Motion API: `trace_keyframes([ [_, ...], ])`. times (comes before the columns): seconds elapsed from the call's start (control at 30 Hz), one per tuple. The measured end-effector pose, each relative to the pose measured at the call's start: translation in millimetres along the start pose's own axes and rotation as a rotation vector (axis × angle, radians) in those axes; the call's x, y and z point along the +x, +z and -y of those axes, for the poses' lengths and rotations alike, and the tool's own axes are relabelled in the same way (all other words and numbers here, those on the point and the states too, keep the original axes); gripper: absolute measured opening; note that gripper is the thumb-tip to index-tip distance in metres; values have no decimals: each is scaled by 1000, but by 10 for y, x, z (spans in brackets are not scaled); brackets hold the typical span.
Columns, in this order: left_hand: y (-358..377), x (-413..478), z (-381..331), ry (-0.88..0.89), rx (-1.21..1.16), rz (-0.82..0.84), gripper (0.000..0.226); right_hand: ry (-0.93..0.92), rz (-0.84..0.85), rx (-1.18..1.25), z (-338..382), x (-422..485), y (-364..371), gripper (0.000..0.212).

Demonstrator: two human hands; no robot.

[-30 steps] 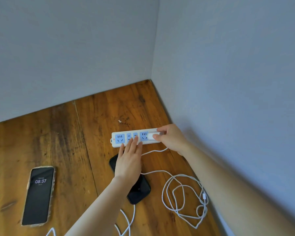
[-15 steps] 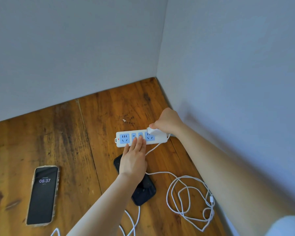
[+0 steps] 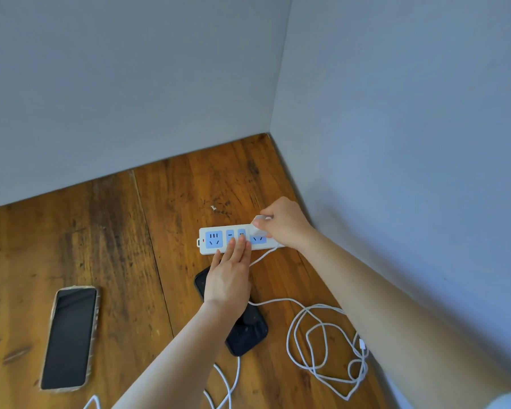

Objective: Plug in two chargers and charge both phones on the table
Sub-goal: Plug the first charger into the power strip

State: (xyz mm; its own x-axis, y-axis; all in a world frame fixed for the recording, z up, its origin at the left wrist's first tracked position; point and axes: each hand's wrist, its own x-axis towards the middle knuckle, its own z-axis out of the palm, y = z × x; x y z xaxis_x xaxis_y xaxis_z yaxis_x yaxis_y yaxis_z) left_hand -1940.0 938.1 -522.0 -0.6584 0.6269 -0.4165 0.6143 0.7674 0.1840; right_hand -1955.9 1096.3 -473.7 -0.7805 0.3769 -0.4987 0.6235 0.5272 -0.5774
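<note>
Head view: right hand (image 3: 283, 222) pinching white charger (image 3: 258, 228) at power strip (image 3: 210, 240); left hand (image 3: 229, 278) flat, fingers extended, pressing strip.

1. I see the power strip (image 3: 233, 240) lying on the table (image 3: 124, 231) near its far right corner, close to the wall (image 3: 396, 143) on the right.
2. My left hand (image 3: 229, 278) rests flat, fingertips on the strip's near edge, near its middle.
3. My right hand (image 3: 283, 222) sits over the strip's right end, closed around a charger (image 3: 258, 225) there.
4. One phone (image 3: 247, 329) lies just before the strip, partly under my left wrist.
5. A second phone (image 3: 70, 338) lies well apart, to the left.
6. A coiled cable (image 3: 322, 349) lies right of the nearer phone.
</note>
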Motion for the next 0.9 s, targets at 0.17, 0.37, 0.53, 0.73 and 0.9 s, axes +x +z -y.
trace_keyframes([
  [0.17, 0, 1, 9, 0, 17, 9, 71, -17, -45, -23, 21, -49, 66, 42],
  [0.37, 0, -3, 5, 9, 37, 3, 71, -27, -76, -51, 55, -76, 110, 38],
  [0.53, -19, -5, 19, 5, 19, 12, 71, 10, -87, -77, 95, -70, 208, 36],
  [0.73, -12, -15, 10, 0, 14, 8, 71, 23, -70, -125, 118, -76, 212, 37],
  [0.9, -21, -11, -9, -6, 32, 22, 72, 8, -75, -211, 130, -68, 228, 33],
])
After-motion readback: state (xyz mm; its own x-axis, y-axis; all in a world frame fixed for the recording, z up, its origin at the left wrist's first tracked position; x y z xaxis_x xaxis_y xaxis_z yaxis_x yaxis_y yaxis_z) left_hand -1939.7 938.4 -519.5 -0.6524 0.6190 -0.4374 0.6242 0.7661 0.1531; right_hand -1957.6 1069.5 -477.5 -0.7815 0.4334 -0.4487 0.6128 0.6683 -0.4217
